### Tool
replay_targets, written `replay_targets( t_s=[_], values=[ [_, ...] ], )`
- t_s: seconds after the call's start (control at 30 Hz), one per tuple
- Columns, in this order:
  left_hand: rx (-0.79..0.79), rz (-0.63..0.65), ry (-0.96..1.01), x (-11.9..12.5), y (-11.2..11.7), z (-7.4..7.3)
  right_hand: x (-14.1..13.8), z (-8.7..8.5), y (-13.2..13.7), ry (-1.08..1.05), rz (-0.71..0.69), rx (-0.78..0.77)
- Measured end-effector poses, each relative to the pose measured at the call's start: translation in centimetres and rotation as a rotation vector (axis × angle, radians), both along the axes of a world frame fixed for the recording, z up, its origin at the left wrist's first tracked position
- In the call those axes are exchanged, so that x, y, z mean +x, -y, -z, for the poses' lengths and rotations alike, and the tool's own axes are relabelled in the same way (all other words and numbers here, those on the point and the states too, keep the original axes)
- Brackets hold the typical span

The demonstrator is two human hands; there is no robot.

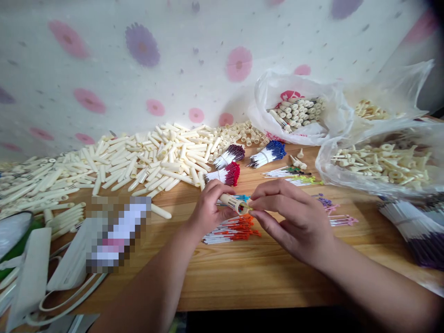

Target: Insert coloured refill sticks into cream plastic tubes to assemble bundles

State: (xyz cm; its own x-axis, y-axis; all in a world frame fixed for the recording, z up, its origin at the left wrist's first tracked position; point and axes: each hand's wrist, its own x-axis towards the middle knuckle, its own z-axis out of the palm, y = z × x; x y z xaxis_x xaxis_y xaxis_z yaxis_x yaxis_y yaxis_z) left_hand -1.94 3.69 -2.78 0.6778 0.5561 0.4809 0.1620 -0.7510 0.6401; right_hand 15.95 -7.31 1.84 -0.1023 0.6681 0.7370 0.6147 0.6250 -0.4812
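The left hand (208, 208) pinched a cream tube (233, 202) above the table (263, 273) — the right hand (291, 217) pressed fingertips at its open end. Orange refills (232, 230) lay just below — cream barrels (152, 159) heaped behind.

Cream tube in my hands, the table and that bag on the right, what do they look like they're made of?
Cream tube, held in the left hand: probably moulded plastic, matte, one even colour, slots at its end. Table: wood or wood-look laminate, with grain lines and a slight sheen. Bag: thin clear plastic film, crinkled and glossy.
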Motion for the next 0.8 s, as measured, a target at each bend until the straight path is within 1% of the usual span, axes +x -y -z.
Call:
replay_targets(
  t_s=[0.13,0.3,0.4,0.5,0.6,0.8],
  values=[
    [-0.004,0.011,-0.056,-0.1,0.3,-0.4,-0.1,0.7,-0.4,0.021,0.080,0.011],
    [0.020,-0.010,-0.036,-0.1,0.5,-0.4,-0.2,0.9,-0.5,0.014,0.118,0.012],
    [0.063,-0.060,-0.008,-0.1,0.6,-0.2,-0.3,1.0,-0.5,-0.006,0.124,0.006],
    [0.129,-0.138,0.020,0.0,0.7,-0.1,-0.6,1.2,-0.6,-0.050,0.129,-0.015],
    [0.196,-0.210,0.033,0.0,0.7,0.0,-0.9,1.6,-0.8,-0.131,0.140,-0.053],
    [0.324,-0.314,0.022,-0.1,0.6,0.0,-1.4,2.2,-1.4,-0.288,0.133,-0.134]
  ],
)
